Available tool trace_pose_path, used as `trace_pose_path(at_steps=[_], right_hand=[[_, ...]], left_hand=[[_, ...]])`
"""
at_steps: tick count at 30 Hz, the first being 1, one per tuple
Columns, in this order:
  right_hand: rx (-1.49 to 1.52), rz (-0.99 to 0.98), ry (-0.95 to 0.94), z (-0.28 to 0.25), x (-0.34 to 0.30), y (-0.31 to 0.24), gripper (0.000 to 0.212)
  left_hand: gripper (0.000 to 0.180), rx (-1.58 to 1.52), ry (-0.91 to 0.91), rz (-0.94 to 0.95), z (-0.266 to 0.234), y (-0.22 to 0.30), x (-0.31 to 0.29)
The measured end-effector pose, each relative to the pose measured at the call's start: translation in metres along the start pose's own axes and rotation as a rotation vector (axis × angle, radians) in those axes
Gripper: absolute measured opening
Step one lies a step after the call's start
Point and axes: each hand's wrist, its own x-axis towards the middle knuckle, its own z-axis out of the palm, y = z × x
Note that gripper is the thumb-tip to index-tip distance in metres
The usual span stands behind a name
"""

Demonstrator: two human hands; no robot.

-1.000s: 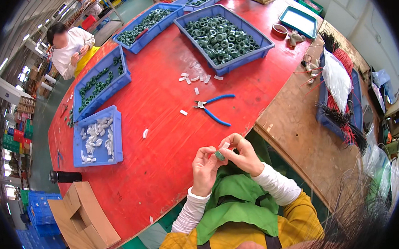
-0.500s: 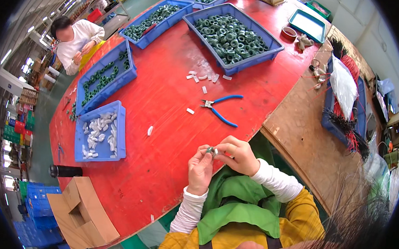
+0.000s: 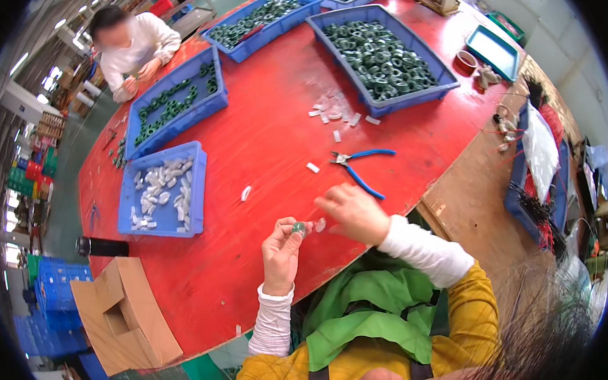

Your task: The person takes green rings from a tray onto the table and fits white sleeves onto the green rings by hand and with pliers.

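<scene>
My left hand [image 3: 281, 256] is closed around a small dark green ring [image 3: 298, 227], pinched between thumb and fingertips above the near edge of the red table [image 3: 261, 165]. To the right of the ring, a whitish translucent piece [image 3: 319, 225] shows between the hands; whether it touches the ring I cannot tell. My right hand [image 3: 357, 215] is apart from the ring, its fingers stretched out to the left, slightly blurred and holding nothing visible. Beyond it lie blue-handled cutting pliers [image 3: 371, 153] with spread handles. Small white pieces [image 3: 336, 136] are scattered farther back.
Blue trays of green rings [image 3: 399, 106] stand at the back. Nearer left are a tray of white pieces [image 3: 194, 223], a black bottle [image 3: 104, 246] and an open cardboard box [image 3: 153, 328]. A co-worker [image 3: 135, 51] sits at the far left. A brown board [image 3: 482, 174] adjoins on the right.
My right hand has come away from the ring and moved up, its fingers opening from a pinch. My left hand keeps the ring, now lower left. The whole view has shifted slightly.
</scene>
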Motion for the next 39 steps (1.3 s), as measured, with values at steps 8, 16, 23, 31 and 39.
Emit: trace_pose_path(at_steps=[8,16,23,31,39], right_hand=[[-0.325,0.323,0.174,-0.015,-0.026,0.075,0.080],[-0.134,0.387,0.239,-0.016,-0.027,0.068,0.049],[1.670,0.645,-0.040,-0.012,-0.069,-0.010,0.043],[1.770,0.702,-0.258,0.011,-0.090,-0.048,0.048],[1.757,0.706,-0.227,0.016,-0.088,-0.045,0.049]], left_hand=[[0.019,-0.234,0.019,-0.150,-0.025,0.005,0.004],[0.016,-0.344,0.009,-0.175,-0.014,0.007,0.003],[0.016,-0.437,0.006,-0.185,-0.008,0.000,0.007],[0.011,-0.468,0.022,-0.214,0.006,0.001,0.010],[0.013,-0.484,-0.017,-0.228,0.016,-0.003,0.011]])
